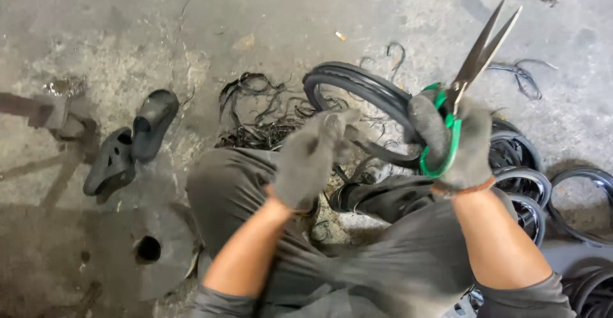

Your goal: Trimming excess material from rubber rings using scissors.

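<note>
Seated low over a concrete floor point(268, 11), the person works a black rubber ring point(357, 85) held up between the knees, just beyond the grey trousers point(396, 248). The left hand point(310, 158), in a grey work glove, is closed around the near edge of the ring, pinching it tight. The right hand point(450, 142), gloved the same way, is wrapped around the green handles of a large pair of scissors point(476, 59), whose long steel blades point up and away to the far right, nearly shut and clear of the rubber. To do this step well, I judge the left grip should keep the rim taut and steady, with the fingers well back from the line of the cut, and the blades should meet the edge squarely so the strip peels evenly. The ring is thick, dark and ribbed along its rim, curving in a wide loop. Thin rubber trimmings point(262, 113) lie tangled on the floor just beyond it, more rings point(527, 184) are stacked at the right, and a pair of dark sandals point(131, 142) rests at the left.
</note>
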